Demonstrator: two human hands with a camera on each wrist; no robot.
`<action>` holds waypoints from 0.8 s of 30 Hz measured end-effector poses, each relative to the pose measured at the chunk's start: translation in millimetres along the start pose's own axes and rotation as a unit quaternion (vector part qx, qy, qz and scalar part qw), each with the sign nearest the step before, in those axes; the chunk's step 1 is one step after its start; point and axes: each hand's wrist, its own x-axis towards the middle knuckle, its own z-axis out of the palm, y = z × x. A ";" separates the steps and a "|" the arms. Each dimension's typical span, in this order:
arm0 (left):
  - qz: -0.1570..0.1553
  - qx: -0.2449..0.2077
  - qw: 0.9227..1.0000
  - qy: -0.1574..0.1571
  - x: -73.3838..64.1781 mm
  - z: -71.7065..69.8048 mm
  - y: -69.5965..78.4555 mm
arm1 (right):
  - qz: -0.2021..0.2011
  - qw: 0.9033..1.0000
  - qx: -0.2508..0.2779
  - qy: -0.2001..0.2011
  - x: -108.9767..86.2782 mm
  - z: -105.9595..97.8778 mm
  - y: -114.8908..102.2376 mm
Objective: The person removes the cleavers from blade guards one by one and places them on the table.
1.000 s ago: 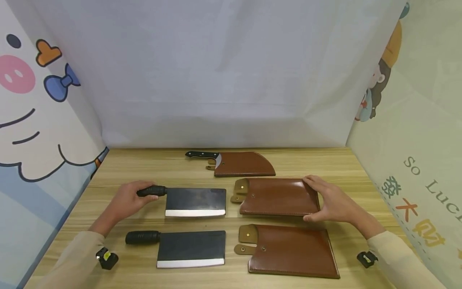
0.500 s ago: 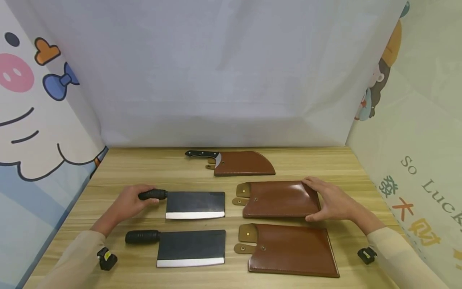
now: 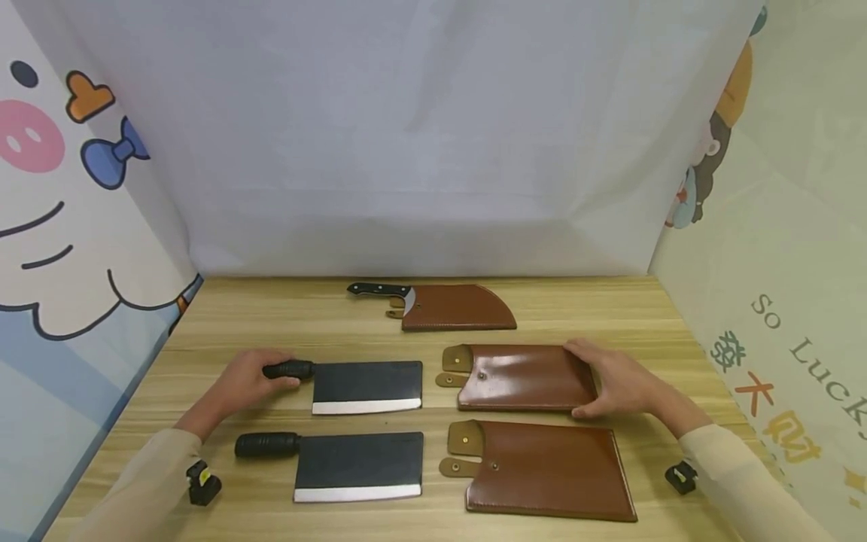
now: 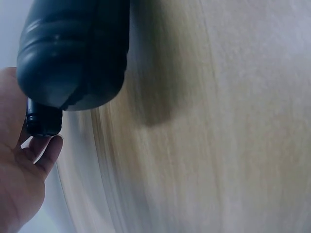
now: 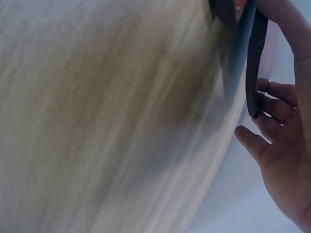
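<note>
My left hand (image 3: 249,382) holds the black handle (image 3: 290,369) of a cleaver between thumb and fingers. The cleaver's dark blade (image 3: 367,382) points right, its bright edge facing me. Opposite it, my right hand (image 3: 619,382) grips the closed end of a brown leather sheath (image 3: 524,376), fingers at the far edge and thumb at the near edge. The sheath's snap straps (image 3: 455,360) face the cleaver, with a small gap between them. In the left wrist view the held handle (image 4: 43,119) shows behind a bigger, nearer handle (image 4: 73,53). The sheath's edge (image 5: 256,63) appears in the right wrist view.
Nearer me lie a second cleaver (image 3: 359,463) and a second brown sheath (image 3: 552,470), side by side. At the back rests a black-handled knife (image 3: 379,290) in its own sheath (image 3: 460,307). White cloth (image 3: 420,150) hangs behind the wooden table (image 3: 271,316).
The held cleaver and the held sheath have both shifted slightly toward me, along with the hands. The cleaver and sheath nearer me and the sheathed knife stay in place.
</note>
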 end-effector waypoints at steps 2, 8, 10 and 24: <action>0.002 0.002 1.000 -0.003 1.0 1.1 -1.7 | 0.003 1.000 -0.002 -0.004 -0.4 1.8 0.9; 0.006 0.003 1.000 -0.015 2.2 3.3 -6.2 | 0.007 1.000 -0.006 -0.013 -0.9 5.4 2.9; 0.004 0.005 1.000 -0.020 2.4 3.0 -6.7 | 0.009 1.000 -0.007 -0.016 -0.8 5.7 3.2; 0.002 0.039 0.997 -0.070 27.9 -27.4 17.5 | -0.013 0.999 -0.023 -0.047 16.0 -31.0 -9.8</action>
